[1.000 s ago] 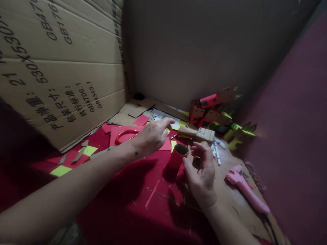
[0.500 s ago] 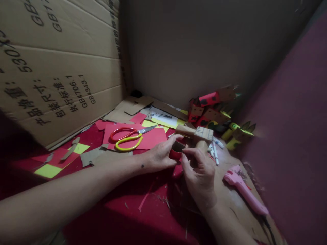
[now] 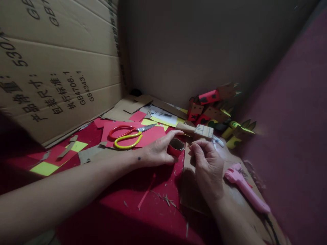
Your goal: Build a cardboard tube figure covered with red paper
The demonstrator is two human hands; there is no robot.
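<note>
- red cloth is under your scissors and red paper.
- your left hand curves wide around the red tube on the cloth; you can't tell if it squeezes.
- your right hand pinches its fingertips together near the tube.

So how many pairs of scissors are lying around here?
1. The scissors lie on red paper, just beyond the left hand, with one red and one yellow handle. Others may be hidden under the scattered paper and cardboard.
</note>
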